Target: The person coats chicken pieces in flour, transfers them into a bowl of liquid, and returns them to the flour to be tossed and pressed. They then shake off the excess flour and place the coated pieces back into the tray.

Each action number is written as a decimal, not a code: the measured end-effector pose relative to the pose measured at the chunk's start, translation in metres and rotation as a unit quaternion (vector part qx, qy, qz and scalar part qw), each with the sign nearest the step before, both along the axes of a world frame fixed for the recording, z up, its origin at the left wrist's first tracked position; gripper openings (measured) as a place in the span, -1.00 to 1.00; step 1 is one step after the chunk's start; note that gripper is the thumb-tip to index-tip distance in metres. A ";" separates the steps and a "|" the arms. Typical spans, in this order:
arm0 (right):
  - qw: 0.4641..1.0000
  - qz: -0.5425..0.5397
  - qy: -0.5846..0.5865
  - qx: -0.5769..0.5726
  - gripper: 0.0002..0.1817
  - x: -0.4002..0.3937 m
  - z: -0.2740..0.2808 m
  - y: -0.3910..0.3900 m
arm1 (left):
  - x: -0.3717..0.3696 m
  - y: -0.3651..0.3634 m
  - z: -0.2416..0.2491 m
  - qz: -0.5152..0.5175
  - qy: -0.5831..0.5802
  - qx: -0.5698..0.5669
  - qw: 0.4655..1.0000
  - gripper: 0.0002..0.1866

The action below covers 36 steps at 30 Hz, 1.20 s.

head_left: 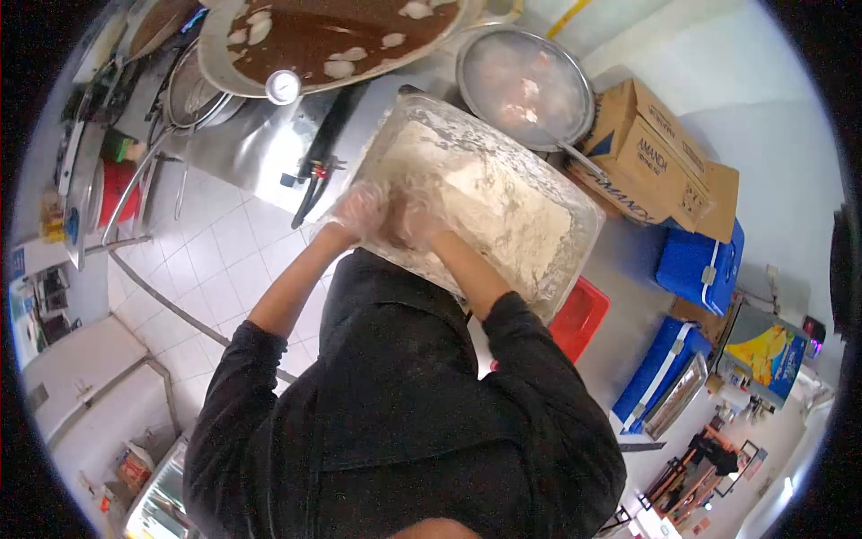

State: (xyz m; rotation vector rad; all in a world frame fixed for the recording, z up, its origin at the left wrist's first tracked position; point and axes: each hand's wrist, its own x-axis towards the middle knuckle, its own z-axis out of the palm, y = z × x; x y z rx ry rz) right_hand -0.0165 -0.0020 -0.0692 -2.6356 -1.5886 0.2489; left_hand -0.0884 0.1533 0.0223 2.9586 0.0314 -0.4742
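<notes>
Both my hands are in clear plastic gloves over the near left corner of a large rectangular tub (588,220) of white flour (503,202). My left hand (359,208) is at the tub's left side. Beside it, my right hand (420,218) is lower over the flour. Motion smears the fingers of both. A brownish patch shows between the two hands, and I cannot tell whether they hold anything. Flour lies heaped in the middle and right of the tub, with more dusted along its walls.
Beyond the tub, a wide pan (314,36) holds brown liquid with pale pieces, a dial thermometer (283,87) at its rim. A metal bowl (525,90) of pinkish pieces stands behind. Cardboard box (660,157), blue coolers (705,269) and a red basin (582,319) are at right.
</notes>
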 end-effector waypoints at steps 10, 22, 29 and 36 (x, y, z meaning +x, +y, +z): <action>0.991 0.117 0.054 -0.020 -0.63 0.024 0.109 -0.146 | -0.023 0.023 -0.037 -0.115 -0.134 0.042 0.983 -0.51; 0.993 0.013 -0.047 -0.105 -0.39 0.106 0.067 -0.065 | -0.026 0.015 -0.041 -0.189 -0.274 0.345 0.878 -0.48; 0.999 0.028 -0.033 -0.032 -0.32 0.105 0.050 -0.162 | -0.025 0.014 -0.036 -0.138 -0.229 0.118 0.956 -0.65; 0.995 -0.097 0.004 0.031 -0.60 0.127 0.085 -0.186 | -0.022 0.018 -0.019 0.005 -0.176 -0.190 0.966 -0.83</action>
